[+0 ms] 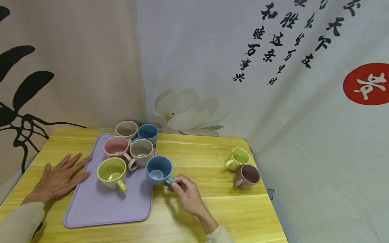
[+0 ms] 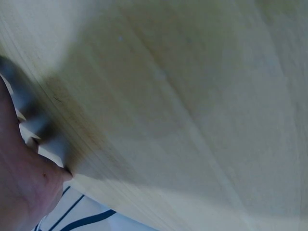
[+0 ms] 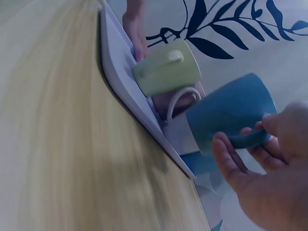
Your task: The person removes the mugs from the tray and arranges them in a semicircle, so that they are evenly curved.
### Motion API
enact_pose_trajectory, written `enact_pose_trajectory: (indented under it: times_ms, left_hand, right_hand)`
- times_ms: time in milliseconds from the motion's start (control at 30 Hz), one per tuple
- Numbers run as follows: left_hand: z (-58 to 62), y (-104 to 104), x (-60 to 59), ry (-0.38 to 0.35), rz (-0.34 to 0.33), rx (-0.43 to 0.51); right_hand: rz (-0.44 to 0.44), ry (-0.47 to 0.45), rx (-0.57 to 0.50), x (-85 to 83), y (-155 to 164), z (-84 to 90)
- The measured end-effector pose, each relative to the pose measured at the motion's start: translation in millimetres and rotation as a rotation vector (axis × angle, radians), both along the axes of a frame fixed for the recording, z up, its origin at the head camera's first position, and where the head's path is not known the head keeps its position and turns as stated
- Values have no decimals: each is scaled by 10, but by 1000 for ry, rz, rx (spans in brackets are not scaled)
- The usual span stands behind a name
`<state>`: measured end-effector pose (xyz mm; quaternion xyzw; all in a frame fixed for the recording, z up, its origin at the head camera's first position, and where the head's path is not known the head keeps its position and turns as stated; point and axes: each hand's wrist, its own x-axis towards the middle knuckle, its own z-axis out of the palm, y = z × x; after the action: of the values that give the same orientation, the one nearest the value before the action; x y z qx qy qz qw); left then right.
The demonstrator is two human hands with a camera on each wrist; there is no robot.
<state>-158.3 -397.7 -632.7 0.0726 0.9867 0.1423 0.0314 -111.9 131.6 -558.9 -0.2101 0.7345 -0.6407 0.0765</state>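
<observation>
My right hand [image 1: 187, 196] pinches the handle of a blue mug [image 1: 158, 170], which overlaps the right edge of the purple tray [image 1: 100, 211] in the head view. From the right wrist view, that blue mug [image 3: 233, 113] appears tilted, thumb and fingers around its handle. My left hand [image 1: 62, 179] lies flat with fingers spread, fingertips right at the tray's left edge. On the tray stand a yellow-green mug [image 1: 110, 175], a pink mug [image 1: 116, 148], a grey mug [image 1: 141, 152], a beige mug [image 1: 126, 130] and a second blue mug [image 1: 148, 132] at the back.
Toward the right end of the wooden table [image 1: 194, 219], another yellow-green mug [image 1: 236, 159] stands beside a mauve mug [image 1: 247, 177]. Behind the table hangs a pale cloth [image 1: 194, 50] with black lettering and a printed flower.
</observation>
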Motion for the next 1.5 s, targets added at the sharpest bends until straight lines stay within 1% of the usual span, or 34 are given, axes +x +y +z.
enact_pose_trajectory:
  times_ms: [333,467,633,800,1167,1500]
  left_hand:
    - [25,6,-6,-3,2,-4]
    - [31,5,-3,-6,7,-3]
    - [26,13,5,-1,8,7]
    - [26,30,24,-1,12,4]
    - [92,40,25,2,-2,4]
    - [51,33,16,-1,5,-14]
  right_hand:
    - [-224,-3,54,-191,106,4]
    - [-298,-8,37,-252,134,-11]
    - [-412,-34,3,-333,151,-13]
    - [-517,-49,7,-424,175,-56]
    - [-710,-88,-20,-599,254,-101]
    - [-887,-107,-54,-792,350,-137]
